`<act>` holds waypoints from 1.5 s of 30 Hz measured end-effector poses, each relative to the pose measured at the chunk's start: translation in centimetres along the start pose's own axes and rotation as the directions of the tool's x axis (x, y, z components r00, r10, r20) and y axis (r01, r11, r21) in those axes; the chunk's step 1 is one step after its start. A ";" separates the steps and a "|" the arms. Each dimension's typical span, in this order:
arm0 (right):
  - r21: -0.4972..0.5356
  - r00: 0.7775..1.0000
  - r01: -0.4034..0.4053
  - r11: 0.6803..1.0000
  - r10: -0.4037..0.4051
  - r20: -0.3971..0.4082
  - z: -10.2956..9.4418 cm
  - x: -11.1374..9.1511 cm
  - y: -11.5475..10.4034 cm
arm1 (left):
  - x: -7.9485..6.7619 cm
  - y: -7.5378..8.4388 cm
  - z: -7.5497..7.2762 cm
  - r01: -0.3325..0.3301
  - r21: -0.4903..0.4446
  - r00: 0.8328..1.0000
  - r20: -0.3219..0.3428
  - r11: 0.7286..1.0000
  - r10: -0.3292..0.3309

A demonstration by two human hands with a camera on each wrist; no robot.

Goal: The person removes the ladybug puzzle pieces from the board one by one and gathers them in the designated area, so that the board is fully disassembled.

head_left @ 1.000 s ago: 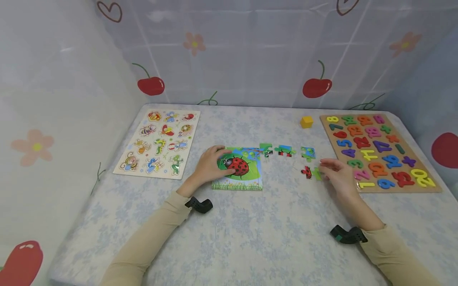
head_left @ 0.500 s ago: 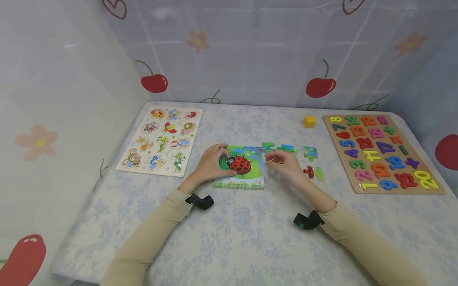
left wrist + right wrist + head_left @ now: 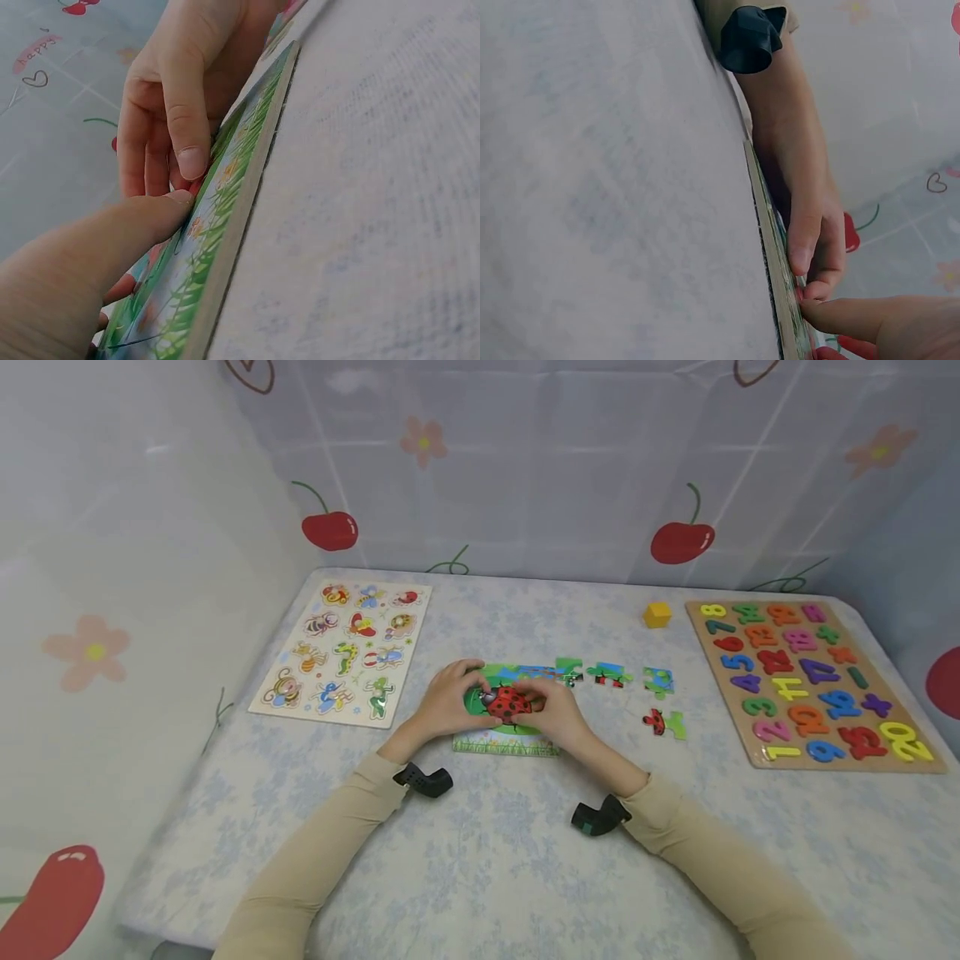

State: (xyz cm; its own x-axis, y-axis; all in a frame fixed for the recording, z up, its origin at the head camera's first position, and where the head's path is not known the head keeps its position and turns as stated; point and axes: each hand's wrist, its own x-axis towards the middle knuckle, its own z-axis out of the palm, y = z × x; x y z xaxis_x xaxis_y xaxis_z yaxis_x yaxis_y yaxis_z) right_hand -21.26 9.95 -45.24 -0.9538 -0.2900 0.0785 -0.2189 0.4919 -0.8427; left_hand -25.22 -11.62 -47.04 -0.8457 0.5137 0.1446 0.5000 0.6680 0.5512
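A square wooden puzzle board (image 3: 506,748) with a ladybug (image 3: 506,702) picture lies flat on the table. My left hand (image 3: 448,700) is over its left part, index finger and thumb spread apart on the picture. From the other side my right hand (image 3: 553,713) reaches over the board, its fingertips and thumb apart at the ladybug. In the left wrist view the right thumb (image 3: 187,135) points down at the picture, close to the left thumb (image 3: 150,221). Both palms partly cover the board.
Right of the board lie loose jigsaw pieces: a green one (image 3: 569,670), a blue-green one (image 3: 608,674), a blue one (image 3: 659,681) and a red-green pair (image 3: 663,723). Behind them stands a yellow block (image 3: 657,615). An insect board (image 3: 333,652) lies left, a number board (image 3: 817,689) right.
My right hand has moved left, from beside the red and green pieces to the ladybug board. My left hand has stayed on the board. The loose pieces lie as before.
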 end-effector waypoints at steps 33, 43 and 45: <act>0.294 0.977 -0.087 0.952 0.139 -0.162 -0.9 0.3 0.8 | 0.0 0.0 -0.1 0.038 -0.008 0.999 0.035 0.999 -0.038; 0.255 0.927 -0.256 0.932 0.312 -0.209 -6.0 -2.6 2.7 | 0.0 0.0 -0.1 0.026 -0.018 0.999 0.033 0.999 -0.025; 0.221 0.919 -0.271 0.937 0.320 -0.232 -7.0 -3.4 3.1 | 0.0 0.0 -0.2 0.026 -0.022 0.999 0.032 0.999 -0.025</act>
State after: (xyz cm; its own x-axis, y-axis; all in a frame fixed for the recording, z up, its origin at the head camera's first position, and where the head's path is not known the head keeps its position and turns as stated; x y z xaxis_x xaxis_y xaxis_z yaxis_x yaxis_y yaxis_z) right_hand -20.12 18.22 -44.39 -0.9939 0.0817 -0.0737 0.0983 0.3582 -0.9284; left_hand -25.24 -11.76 -46.86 -0.8516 0.5137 0.1045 0.4737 0.6688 0.5730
